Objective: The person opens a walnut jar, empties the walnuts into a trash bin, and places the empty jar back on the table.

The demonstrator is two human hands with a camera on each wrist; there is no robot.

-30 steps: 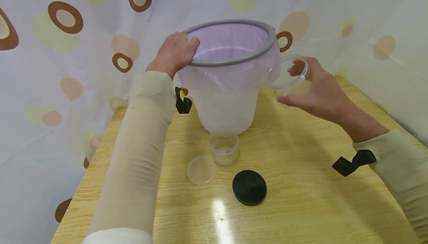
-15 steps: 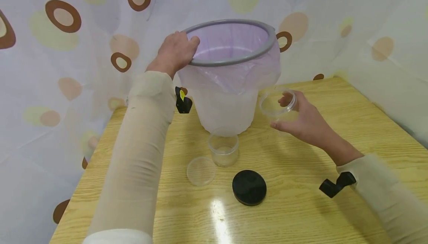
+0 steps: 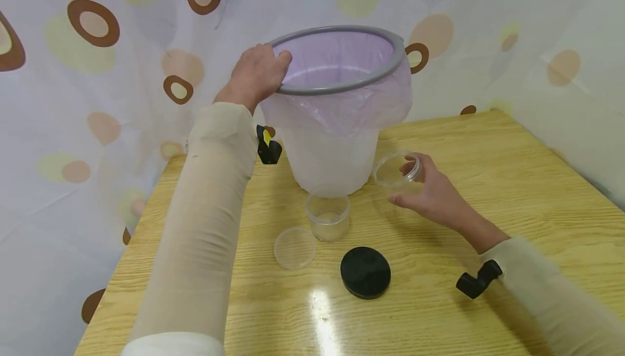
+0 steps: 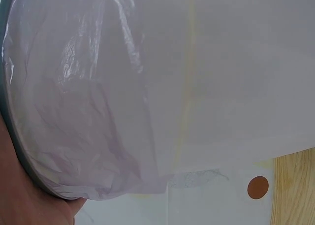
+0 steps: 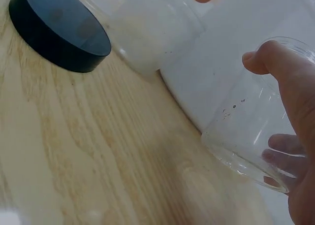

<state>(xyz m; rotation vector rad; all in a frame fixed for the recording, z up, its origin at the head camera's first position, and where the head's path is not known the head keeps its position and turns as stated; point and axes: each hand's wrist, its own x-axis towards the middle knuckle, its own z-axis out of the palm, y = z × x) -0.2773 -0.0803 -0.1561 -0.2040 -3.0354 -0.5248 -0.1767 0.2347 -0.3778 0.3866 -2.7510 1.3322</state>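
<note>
Gripping the clear jar (image 3: 397, 169) by its wall, the right hand (image 3: 432, 196) held something seemingly light, stiff and slick, while the left hand (image 3: 256, 74) clasped the bin rim (image 3: 342, 82).

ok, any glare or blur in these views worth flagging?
Head view: a bright glare patch on the table beside the black lid; the right sleeve looks motion-smeared. Right wrist view: the near tabletop is blurred, the clear jar fairly sharp. Left wrist view: washed out, filled by the bin liner.
</note>
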